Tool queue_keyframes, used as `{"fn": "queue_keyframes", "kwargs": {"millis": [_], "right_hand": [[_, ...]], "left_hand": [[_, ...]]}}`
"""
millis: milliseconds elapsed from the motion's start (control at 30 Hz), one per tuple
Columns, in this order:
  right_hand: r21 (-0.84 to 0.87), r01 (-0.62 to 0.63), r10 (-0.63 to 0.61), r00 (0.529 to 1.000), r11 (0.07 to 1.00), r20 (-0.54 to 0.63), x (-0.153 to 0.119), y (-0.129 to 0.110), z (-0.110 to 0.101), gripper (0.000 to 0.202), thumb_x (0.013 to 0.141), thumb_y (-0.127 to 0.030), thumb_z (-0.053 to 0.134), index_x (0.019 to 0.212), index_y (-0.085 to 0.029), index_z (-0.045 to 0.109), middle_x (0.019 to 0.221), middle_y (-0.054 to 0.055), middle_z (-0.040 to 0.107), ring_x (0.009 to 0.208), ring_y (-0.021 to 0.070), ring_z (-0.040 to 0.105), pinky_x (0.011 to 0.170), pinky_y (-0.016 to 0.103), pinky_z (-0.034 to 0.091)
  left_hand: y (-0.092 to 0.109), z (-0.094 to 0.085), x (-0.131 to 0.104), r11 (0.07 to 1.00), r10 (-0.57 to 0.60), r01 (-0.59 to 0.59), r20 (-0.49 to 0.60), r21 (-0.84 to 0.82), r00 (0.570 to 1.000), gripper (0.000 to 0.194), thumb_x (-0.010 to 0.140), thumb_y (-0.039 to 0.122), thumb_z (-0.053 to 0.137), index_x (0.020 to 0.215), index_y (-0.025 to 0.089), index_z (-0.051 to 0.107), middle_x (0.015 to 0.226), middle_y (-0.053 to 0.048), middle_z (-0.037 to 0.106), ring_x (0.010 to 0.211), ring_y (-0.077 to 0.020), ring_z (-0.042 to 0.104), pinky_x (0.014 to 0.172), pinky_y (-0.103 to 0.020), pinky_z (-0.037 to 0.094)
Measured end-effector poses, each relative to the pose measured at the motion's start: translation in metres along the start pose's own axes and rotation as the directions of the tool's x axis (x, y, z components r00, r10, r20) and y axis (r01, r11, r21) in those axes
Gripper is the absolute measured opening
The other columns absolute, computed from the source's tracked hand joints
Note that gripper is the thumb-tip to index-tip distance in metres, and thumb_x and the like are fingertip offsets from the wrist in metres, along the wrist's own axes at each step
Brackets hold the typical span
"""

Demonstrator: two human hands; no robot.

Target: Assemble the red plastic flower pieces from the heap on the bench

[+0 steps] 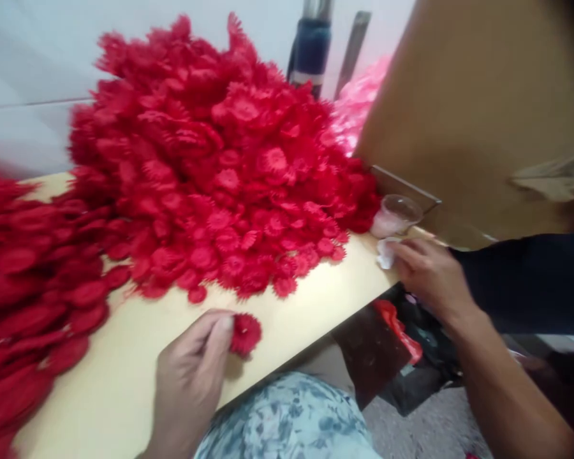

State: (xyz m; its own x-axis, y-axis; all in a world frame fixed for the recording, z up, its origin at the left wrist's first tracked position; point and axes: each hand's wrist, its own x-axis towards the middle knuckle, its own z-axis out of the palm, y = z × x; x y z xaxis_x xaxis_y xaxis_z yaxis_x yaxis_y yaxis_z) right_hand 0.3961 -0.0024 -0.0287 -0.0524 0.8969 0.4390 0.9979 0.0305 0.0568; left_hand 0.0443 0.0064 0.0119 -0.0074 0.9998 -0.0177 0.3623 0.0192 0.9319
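Observation:
My left hand (194,366) pinches a small dark red flower (245,334) between thumb and fingers, above the front of the pale yellow table (316,307). At the table's right end, my right hand (425,271) has its fingertips closed on a small crumpled white piece (386,254). Just behind that piece stands a clear plastic cup (398,215) with something pale inside. A large heap of red flowers (220,172) lies on the table beyond both hands.
More red pieces (33,306) are piled at the left. Against the wall stand a dark blue bottle (312,51) and pink flowers (361,99). A large cardboard box (478,121) fills the back right. Below the table edge lie dark bags and a red item (398,331).

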Motion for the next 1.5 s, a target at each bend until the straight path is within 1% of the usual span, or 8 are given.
{"fn": "queue_keyframes", "kwargs": {"millis": [200, 333, 400, 500, 667, 1100, 1333, 1500], "right_hand": [[-0.058, -0.036, 0.024, 0.981, 0.998, -0.195, -0.017, 0.003, -0.002, 0.035, 0.077, -0.017, 0.054, 0.110, -0.021, 0.064, 0.108, 0.012, 0.065, 0.096, 0.0257, 0.060, 0.075, 0.035, 0.044], [0.243, -0.102, 0.185, 0.919, 0.965, -0.348, -0.007, -0.059, -0.020, 0.027, 0.078, -0.019, 0.058, 0.103, -0.026, 0.065, 0.091, 0.010, 0.068, 0.084, 0.0204, 0.061, 0.074, 0.033, 0.046], [0.587, -0.109, 0.240, 0.959, 0.802, -0.151, 0.005, -0.105, -0.032, 0.019, 0.082, -0.021, 0.055, 0.099, -0.023, 0.063, 0.085, 0.006, 0.065, 0.072, 0.0150, 0.059, 0.063, 0.028, 0.047], [0.866, -0.094, -0.057, 0.989, 0.490, 0.140, 0.025, -0.162, -0.041, 0.024, 0.076, -0.026, 0.064, 0.099, -0.020, 0.060, 0.083, 0.002, 0.062, 0.070, 0.0119, 0.057, 0.063, 0.023, 0.048], [0.946, -0.195, -0.055, 0.975, 0.258, 0.216, 0.037, -0.191, -0.035, 0.004, 0.080, -0.018, 0.059, 0.076, -0.017, 0.059, 0.064, -0.004, 0.057, 0.059, 0.0077, 0.054, 0.058, 0.019, 0.044], [0.837, 0.056, -0.036, 0.998, 0.545, -0.044, 0.030, -0.200, -0.024, 0.020, 0.087, -0.015, 0.046, 0.069, -0.016, 0.053, 0.057, -0.002, 0.051, 0.052, 0.0077, 0.048, 0.053, 0.018, 0.038], [0.857, -0.032, -0.054, 0.996, 0.514, 0.069, 0.030, -0.202, -0.022, 0.027, 0.091, -0.018, 0.038, 0.065, -0.018, 0.044, 0.051, -0.006, 0.039, 0.044, 0.0068, 0.039, 0.045, 0.019, 0.031], [0.888, -0.008, -0.093, 0.994, 0.460, 0.057, 0.031, -0.204, -0.023, 0.013, 0.091, -0.018, 0.041, 0.095, -0.016, 0.053, 0.074, 0.001, 0.056, 0.064, 0.0104, 0.054, 0.059, 0.021, 0.043]], "left_hand": [[0.008, 0.015, 0.009, 0.970, -0.149, 0.169, 0.124, -0.173, 0.981, 0.027, 0.083, 0.033, 0.050, 0.065, 0.016, 0.059, 0.053, 0.000, 0.058, 0.049, -0.0143, 0.056, 0.047, -0.025, 0.044], [0.007, 0.015, 0.007, 0.982, -0.090, 0.113, 0.153, -0.149, 0.984, 0.024, 0.084, 0.031, 0.049, 0.068, 0.016, 0.059, 0.055, 0.001, 0.057, 0.050, -0.0128, 0.056, 0.047, -0.022, 0.044], [0.008, 0.017, 0.006, 0.995, 0.004, 0.010, 0.139, -0.102, 0.990, 0.022, 0.084, 0.028, 0.049, 0.070, 0.017, 0.060, 0.058, 0.001, 0.057, 0.052, -0.0117, 0.055, 0.048, -0.021, 0.043], [0.009, 0.021, 0.006, 0.984, 0.177, -0.175, 0.115, -0.026, 0.977, 0.018, 0.085, 0.022, 0.049, 0.073, 0.017, 0.062, 0.065, 0.001, 0.059, 0.058, -0.0109, 0.055, 0.054, -0.019, 0.043], [0.005, 0.019, 0.002, 0.977, 0.139, -0.110, 0.159, -0.181, 0.977, 0.017, 0.086, 0.023, 0.048, 0.079, 0.018, 0.063, 0.066, 0.001, 0.060, 0.058, -0.0104, 0.057, 0.056, -0.020, 0.046], [-0.004, 0.026, -0.004, 0.841, -0.080, 0.200, 0.251, -0.502, 0.965, 0.010, 0.079, 0.025, 0.061, 0.080, 0.015, 0.058, 0.056, 0.003, 0.056, 0.049, -0.0103, 0.054, 0.046, -0.021, 0.047], [-0.011, 0.024, -0.003, 0.741, -0.127, 0.281, 0.284, -0.609, 0.950, 0.008, 0.079, 0.023, 0.060, 0.075, 0.016, 0.057, 0.050, 0.003, 0.058, 0.043, -0.0098, 0.053, 0.042, -0.019, 0.043], [-0.006, 0.023, 0.000, 0.638, -0.203, 0.320, 0.249, -0.700, 0.947, 0.009, 0.074, 0.021, 0.063, 0.072, 0.015, 0.057, 0.046, 0.002, 0.059, 0.039, -0.0113, 0.052, 0.036, -0.020, 0.041]]}}
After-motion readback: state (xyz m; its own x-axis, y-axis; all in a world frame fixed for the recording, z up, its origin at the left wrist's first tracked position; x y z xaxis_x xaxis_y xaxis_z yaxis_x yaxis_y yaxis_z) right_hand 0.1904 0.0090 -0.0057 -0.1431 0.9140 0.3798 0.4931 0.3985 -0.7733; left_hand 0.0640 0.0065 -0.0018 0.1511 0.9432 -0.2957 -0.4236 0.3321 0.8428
